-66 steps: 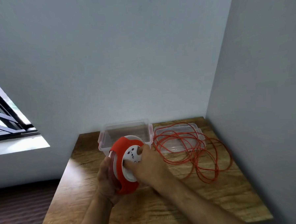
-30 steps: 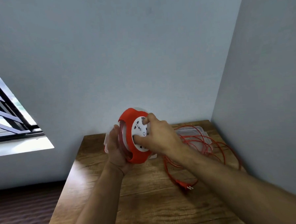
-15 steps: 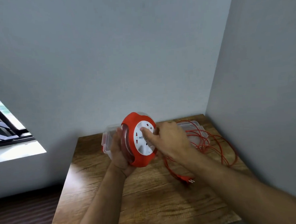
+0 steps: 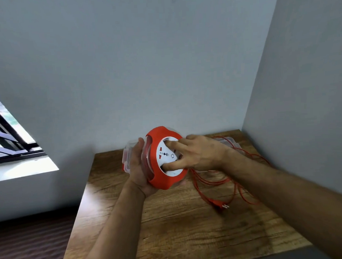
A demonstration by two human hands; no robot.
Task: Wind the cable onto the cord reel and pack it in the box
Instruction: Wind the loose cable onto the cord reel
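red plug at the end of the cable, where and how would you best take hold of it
Pinch the moulded body of the red two-pin plug, not its pins, coming from above with the right hand. It lies flat on the wooden table, pins pointing right, with the orange cable trailing off to its upper left.

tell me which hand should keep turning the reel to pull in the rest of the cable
Right. The right hand already has fingers on the cord reel's white face, while the left hand cups its back. Loose cable lies on the right.

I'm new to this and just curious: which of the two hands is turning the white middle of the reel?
The right hand: its fingertips press the white socket face of the cord reel. The left hand only cradles the reel's back.
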